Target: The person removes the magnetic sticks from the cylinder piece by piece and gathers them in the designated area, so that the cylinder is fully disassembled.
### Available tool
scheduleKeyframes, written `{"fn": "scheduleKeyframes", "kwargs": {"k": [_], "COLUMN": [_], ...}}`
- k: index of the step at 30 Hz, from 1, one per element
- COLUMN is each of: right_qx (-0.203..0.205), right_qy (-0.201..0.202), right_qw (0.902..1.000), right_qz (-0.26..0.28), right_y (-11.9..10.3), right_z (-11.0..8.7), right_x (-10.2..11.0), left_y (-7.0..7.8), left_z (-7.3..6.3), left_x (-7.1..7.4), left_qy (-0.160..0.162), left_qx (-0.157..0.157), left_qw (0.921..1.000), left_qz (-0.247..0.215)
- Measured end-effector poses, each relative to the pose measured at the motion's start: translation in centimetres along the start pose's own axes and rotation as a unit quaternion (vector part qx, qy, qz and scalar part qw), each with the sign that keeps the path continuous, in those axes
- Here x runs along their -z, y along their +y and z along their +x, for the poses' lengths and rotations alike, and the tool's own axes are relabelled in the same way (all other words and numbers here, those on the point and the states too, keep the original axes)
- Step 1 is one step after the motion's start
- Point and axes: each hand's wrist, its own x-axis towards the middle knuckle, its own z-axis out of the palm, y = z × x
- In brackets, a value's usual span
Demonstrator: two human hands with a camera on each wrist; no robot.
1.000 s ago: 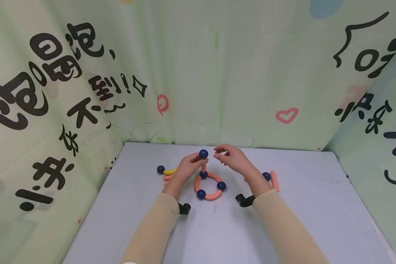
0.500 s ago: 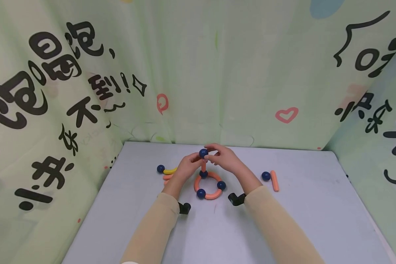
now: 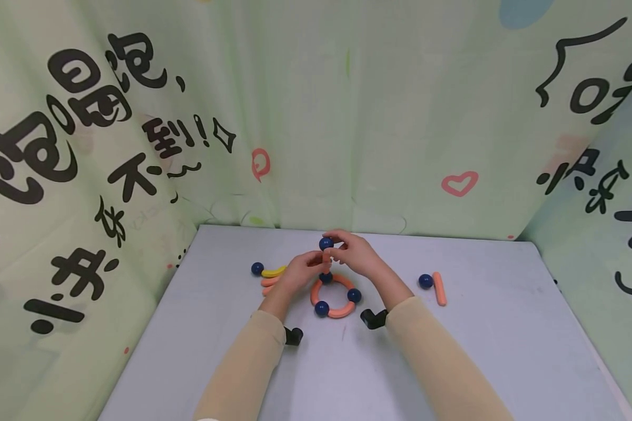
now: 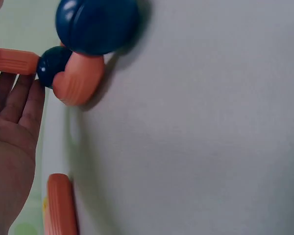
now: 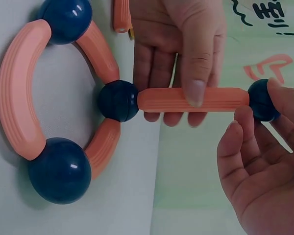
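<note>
So, left hand (image 3: 301, 273): gripping the straight orange rod (image 5: 166, 100) between thumb and fingers.
straight orange rod: just at 2 o'clock from the middle of the left hand, at about 9 o'clock from the right hand (image 3: 355, 255); standing upright, lower end touching the joint ball (image 5: 118, 100), upper end against the top ball (image 3: 326, 244).
right hand: pinching the top ball in the fingertips, between 9 and 10 o'clock from the middle of the hand.
ring (image 3: 341, 313): made of curved orange pieces and blue balls, lying on the pale table (image 3: 342, 374) below both hands; joint ball at 11 o'clock, side ball (image 3: 354, 295) at 3, near ball (image 3: 322, 309) at 8.
yellow rod (image 3: 272, 272): curved, at 9 o'clock from the left hand, with a blue end ball (image 3: 257, 269) touching its 9 o'clock tip.
orange rods (image 3: 268, 282): just at 6 o'clock from the yellow rod, partly hidden by the left arm; number impossible to tell.
loose ball (image 3: 425, 282): well apart, at 4 o'clock from the right hand, just beside the loose rod (image 3: 439, 289).
curtain (image 3: 305, 117): pale green with black lettering, hanging at 12 o'clock beyond the table.
</note>
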Motion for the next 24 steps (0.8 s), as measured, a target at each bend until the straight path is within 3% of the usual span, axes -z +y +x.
{"fn": "scheduleKeyframes", "kwargs": {"k": [6,15,24], "right_qx": [0.000,0.003,0.014], "right_qy": [0.002,-0.001,0.009], "right_qw": [1.0000,0.9998,0.9999], "right_qz": [-0.003,0.019,0.000], "right_y": [0.1,0.1,0.0], "right_z": [-0.2,-0.2,-0.2], "right_x": [0.0,-0.2,-0.4], "left_y": [-1.0,-1.8,-2.0], "left_z": [0.3,0.1,0.0], "left_x": [-0.3,-0.8,-1.2], "left_qy": [0.002,0.006,0.014], "left_qx": [0.009,-0.016,0.003], "left_qw": [0.9995,0.9971,0.9976], "left_qz": [0.031,0.074,0.068]}}
